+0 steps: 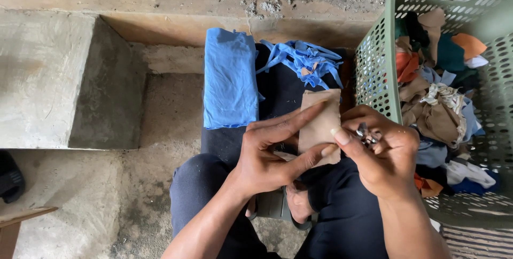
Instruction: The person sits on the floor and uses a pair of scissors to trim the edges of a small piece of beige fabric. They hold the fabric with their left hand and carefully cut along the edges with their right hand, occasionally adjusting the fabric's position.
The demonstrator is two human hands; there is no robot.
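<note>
A view from a head-worn camera looks down at a seated person's lap and two bare hands, over a rough concrete floor.

At nine o'clock stands a pale grey concrete block, well apart from the hands. At about eleven o'clock, on a dark navy cloth spread ahead of the knees, lies a folded bright blue fabric piece. Just to its right, near twelve o'clock, sits a loose tangle of bright blue fabric strips, seemingly trimmings already set down.

At the centre, the left hand holds a small tan rectangular fabric scrap upright, with the fingers stretched across its front and the thumb along its lower edge: a light, flat pinch, not a fist. The right hand touches the scrap's right edge and is curled round a small dark metal tool, possibly little scissors; too little shows to be sure.

From one to four o'clock stands a green perforated plastic laundry basket, heaped with mixed fabric scraps in brown, orange, teal, white and blue. Judging by that heap against the small blue pile, most of the sorting or trimming looks undone.
</note>
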